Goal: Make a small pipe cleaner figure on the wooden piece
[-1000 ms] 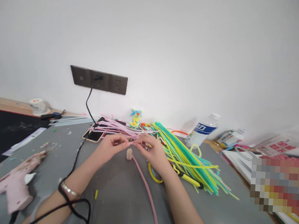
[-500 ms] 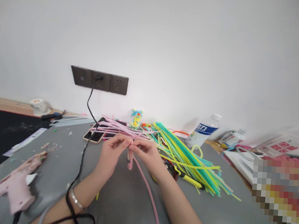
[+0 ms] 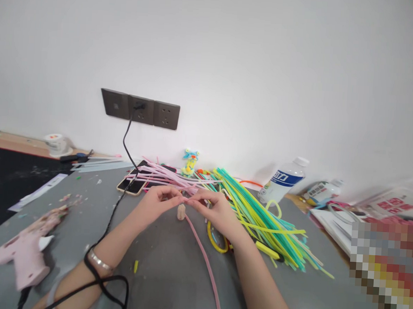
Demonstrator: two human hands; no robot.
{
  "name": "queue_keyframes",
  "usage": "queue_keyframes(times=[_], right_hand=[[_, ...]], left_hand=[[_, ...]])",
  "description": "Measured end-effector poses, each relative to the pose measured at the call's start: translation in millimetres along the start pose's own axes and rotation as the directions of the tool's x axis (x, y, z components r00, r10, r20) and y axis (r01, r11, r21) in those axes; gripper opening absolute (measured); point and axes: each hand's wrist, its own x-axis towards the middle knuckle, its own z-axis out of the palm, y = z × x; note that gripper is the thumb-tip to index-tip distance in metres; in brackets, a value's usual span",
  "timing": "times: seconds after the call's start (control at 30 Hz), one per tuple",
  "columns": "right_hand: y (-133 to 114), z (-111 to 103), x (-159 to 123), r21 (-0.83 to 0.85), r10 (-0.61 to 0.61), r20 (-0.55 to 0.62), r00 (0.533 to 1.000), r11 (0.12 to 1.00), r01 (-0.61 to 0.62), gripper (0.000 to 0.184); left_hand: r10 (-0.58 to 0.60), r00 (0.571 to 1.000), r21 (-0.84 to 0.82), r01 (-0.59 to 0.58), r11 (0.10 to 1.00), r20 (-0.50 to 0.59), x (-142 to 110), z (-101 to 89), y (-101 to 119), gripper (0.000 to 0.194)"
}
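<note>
A long pink pipe cleaner (image 3: 204,256) runs from between my fingertips down toward the front edge of the view. My left hand (image 3: 157,208) pinches pink pipe cleaner between thumb and forefinger. Close beside it, my right hand (image 3: 217,214) has its thumb and fingertips pressed on the same pink stem. Just under the fingertips shows a small pale pink, rounded piece (image 3: 181,212); whether it is joined to the stem I cannot tell. My fingers partly cover the worked part.
Behind my hands lie pink pipe cleaners (image 3: 170,176) and a phone (image 3: 131,185). Green and yellow pipe cleaners (image 3: 259,213) and yellow-handled pliers (image 3: 267,249) are at right, near a bottle (image 3: 283,180). A pink glue gun (image 3: 28,255) sits left; a black cord (image 3: 113,223) crosses my left forearm.
My wrists have spread apart and my fingers have flattened over the pink stem. The hooked pink end that hung below the fingertips no longer shows; the pale piece does.
</note>
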Motion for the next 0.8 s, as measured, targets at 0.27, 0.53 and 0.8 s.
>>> queue_keyframes(times=[0.27, 0.53, 0.8], right_hand=[[-2.2, 11.3, -1.5, 0.206, 0.082, 0.131, 0.988, 0.973, -0.108, 0.033], [-0.1, 27.2, 1.0, 0.406, 0.143, 0.031, 0.989, 0.902, -0.144, 0.034], [1.5, 4.9, -2.6, 0.397, 0.147, 0.225, 0.963, 0.889, -0.228, 0.027]], left_hand=[[0.133, 0.978, -0.039, -0.141, 0.989, -0.161, -0.4, 7.0, -9.2, 0.018], [-0.01, 0.961, -0.308, -0.079, 0.948, -0.277, -6.8, 25.5, -13.8, 0.019], [-0.029, 0.997, -0.138, 0.019, 0.99, -0.069, -0.7, 3.8, -0.4, 0.03]])
